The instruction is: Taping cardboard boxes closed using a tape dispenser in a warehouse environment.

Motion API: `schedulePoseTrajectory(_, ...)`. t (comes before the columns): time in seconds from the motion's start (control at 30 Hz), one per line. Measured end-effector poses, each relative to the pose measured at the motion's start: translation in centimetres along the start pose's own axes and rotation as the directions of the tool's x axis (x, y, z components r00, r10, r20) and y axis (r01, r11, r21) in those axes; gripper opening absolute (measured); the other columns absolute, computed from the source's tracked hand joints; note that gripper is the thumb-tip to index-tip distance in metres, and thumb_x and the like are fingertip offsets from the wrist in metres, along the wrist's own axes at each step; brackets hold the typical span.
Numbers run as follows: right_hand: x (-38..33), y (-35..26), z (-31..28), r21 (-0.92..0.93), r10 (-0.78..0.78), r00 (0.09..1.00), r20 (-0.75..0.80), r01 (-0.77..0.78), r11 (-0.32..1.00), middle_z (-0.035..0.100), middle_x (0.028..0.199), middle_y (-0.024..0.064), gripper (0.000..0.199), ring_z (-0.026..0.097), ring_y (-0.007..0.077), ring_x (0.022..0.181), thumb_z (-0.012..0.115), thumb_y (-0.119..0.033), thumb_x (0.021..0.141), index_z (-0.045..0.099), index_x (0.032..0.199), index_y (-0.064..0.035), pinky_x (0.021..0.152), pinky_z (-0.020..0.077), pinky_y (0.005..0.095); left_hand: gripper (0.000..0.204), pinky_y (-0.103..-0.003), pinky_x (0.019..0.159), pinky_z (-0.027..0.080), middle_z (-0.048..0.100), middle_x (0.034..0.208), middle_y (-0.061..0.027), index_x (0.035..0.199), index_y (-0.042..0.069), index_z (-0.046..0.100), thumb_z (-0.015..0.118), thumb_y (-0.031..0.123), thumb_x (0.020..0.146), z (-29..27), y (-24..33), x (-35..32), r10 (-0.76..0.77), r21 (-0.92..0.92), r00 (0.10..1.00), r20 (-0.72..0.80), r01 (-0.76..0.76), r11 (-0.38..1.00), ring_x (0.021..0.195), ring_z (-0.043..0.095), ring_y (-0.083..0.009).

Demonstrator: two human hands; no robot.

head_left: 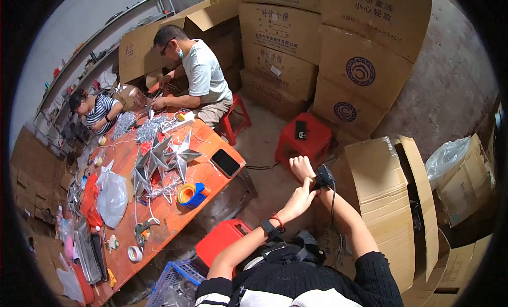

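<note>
My right hand is curled into a fist, with nothing visible in it. On that wrist sits a black strapped device with a cable running down along the forearm. My left hand reaches across to it, index finger stretched out and its tip touching the device's near side; the other fingers partly overlap from this angle. A dark wristwatch and a red bracelet are on my left wrist. Both hands are away from the table, over the floor.
The orange worktable holds silver star ornaments, a phone, a tape dispenser and a glue gun. Red stools stand nearby. Cardboard boxes flank my right side. Two people sit working at the far end.
</note>
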State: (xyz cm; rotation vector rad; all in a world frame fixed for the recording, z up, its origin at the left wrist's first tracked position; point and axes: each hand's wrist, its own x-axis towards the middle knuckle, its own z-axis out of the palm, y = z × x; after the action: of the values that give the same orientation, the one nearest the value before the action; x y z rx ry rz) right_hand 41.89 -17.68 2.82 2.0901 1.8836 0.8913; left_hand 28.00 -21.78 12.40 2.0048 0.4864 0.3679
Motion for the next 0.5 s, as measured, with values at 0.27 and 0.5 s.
schedulePoseTrajectory(0.27, 2.0, 3.3, -3.7, 0.518, 0.437, 0.882, 0.177, -0.461, 0.721, 0.056, 0.062, 0.0103, 0.013, 0.058, 0.0263, 0.057, 0.046, -0.017, 0.082, 0.047, 0.076, -0.0063, 0.045, 0.045, 0.0368, 0.029, -0.049, 0.055, 0.041, 0.055, 0.077, -0.0284, 0.108, 0.003, 0.032, 0.047, 0.005, 0.083, 1.0, 0.6, -1.8, -0.006, -0.051, 0.998, -0.056, 0.004, 0.999, 0.069, 0.054, -0.0448)
schedulePoseTrajectory(0.5, 2.0, 3.9, -6.0, 0.595, 0.353, 0.916, 0.188, -0.393, 0.701, 0.058, 0.068, 0.0131, 0.011, 0.058, 0.0302, 0.063, 0.044, -0.015, 0.082, 0.046, 0.078, -0.0045, 0.052, 0.0464, 0.0405, 0.03, -0.042, 0.065, 0.046, 0.058, 0.076, -0.0205, 0.106, 0.006, 0.037, 0.053, 0.018, 0.083, -0.5, -1.1, -0.7, 0.289, -0.206, 0.949, -0.126, -0.31, 0.928, 0.078, 0.057, -0.0402)
